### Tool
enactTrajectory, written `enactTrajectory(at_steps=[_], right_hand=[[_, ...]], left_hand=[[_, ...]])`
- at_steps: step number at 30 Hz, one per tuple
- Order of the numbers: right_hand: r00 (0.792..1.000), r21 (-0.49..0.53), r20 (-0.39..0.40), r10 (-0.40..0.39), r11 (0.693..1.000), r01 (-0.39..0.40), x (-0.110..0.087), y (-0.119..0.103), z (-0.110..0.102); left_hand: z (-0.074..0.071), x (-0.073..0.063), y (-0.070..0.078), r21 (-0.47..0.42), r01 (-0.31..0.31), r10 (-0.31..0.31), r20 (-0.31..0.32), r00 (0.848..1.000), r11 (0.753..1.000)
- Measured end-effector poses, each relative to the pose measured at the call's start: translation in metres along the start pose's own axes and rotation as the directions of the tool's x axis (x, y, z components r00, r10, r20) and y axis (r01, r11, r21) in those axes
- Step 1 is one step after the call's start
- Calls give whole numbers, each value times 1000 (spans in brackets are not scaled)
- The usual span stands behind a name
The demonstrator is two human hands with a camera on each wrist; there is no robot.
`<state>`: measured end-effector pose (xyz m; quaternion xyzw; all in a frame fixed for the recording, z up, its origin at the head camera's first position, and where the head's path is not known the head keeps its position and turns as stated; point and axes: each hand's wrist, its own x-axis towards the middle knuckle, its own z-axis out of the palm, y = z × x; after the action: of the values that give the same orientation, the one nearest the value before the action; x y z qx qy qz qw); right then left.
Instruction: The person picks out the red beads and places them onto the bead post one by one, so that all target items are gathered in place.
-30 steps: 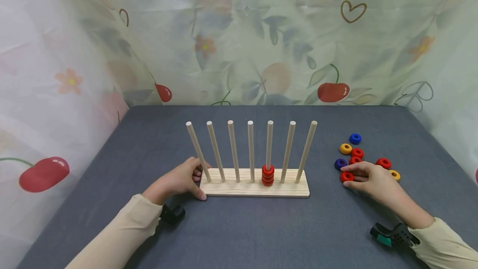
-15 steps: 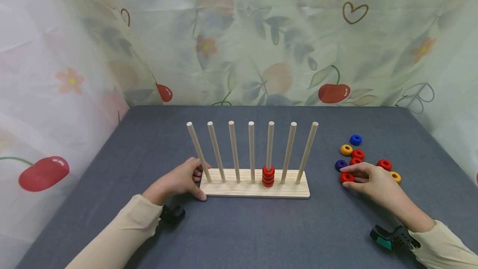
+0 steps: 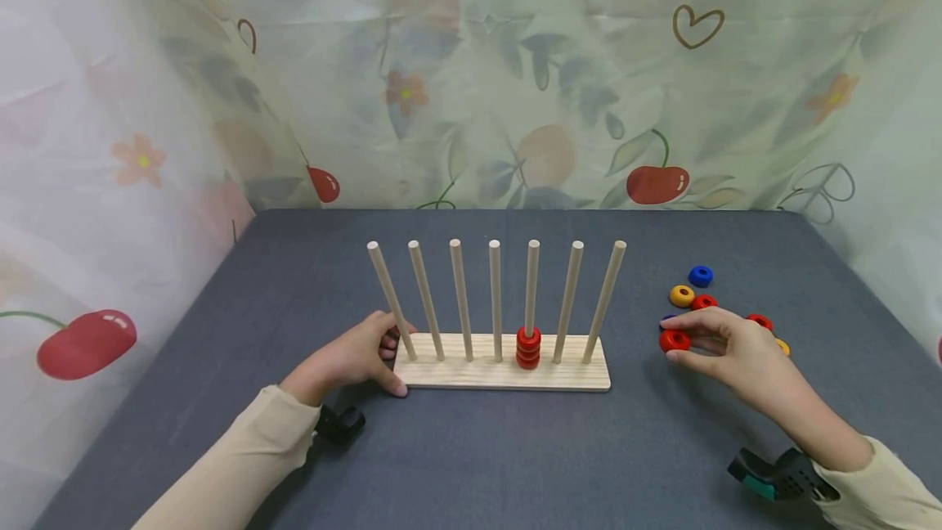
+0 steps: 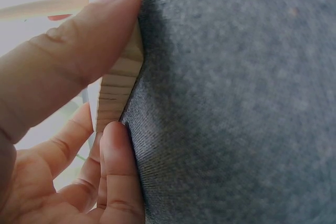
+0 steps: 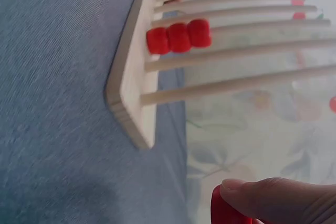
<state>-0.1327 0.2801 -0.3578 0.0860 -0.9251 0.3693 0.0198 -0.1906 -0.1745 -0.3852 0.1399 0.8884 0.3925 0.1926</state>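
Note:
A wooden peg board [image 3: 471, 375] with several upright pegs stands mid-table. Three red rings [image 3: 527, 348] are stacked on its third peg from the right. My left hand [image 3: 353, 358] grips the board's left end; in the left wrist view the thumb [image 4: 79, 51] lies along the front edge and the fingers reach round the end face. To the right of the board, my right hand [image 3: 743, 354] pinches a red ring [image 3: 674, 340] between thumb and fingertips, lifted off the table. That held ring [image 5: 226, 208] also shows at the bottom of the right wrist view.
Loose rings lie around and behind the right hand: a blue ring [image 3: 701, 276], a yellow ring [image 3: 681, 295], a red ring [image 3: 704, 302] and others partly hidden by the hand. A patterned cloth [image 3: 471, 88] hangs behind the dark grey table [image 3: 471, 456].
My right hand has lifted the red ring from the table and shifted it slightly up and left. The left hand and the peg board have stayed put.

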Motion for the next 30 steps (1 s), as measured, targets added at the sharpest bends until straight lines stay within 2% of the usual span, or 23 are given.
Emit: enactTrajectory(at_steps=[7, 15, 21, 27, 30], right_hand=[[991, 1, -82, -107, 994, 107, -7, -19, -3], [983, -38, -117, -139, 990, 135, -9, -45, -9], [962, -13, -180, -206, 978, 207, -13, -62, -16], [946, 0, -221, -238, 970, 244, -13, -75, -22], [932, 39, -248, -264, 958, 282, -11, -82, -25]], left_hand=[[0, -1, 1, -3, 2, -2, 1, 1000, 1000], [0, -1, 1, -8, -1, 1, -1, 1000, 1000], [0, -1, 0, -1, -3, 3, 0, 1000, 1000], [0, 0, 1, 1, -2, 2, 7, 1000, 1000], [-1, 0, 0, -5, -12, 12, 8, 1000, 1000]])
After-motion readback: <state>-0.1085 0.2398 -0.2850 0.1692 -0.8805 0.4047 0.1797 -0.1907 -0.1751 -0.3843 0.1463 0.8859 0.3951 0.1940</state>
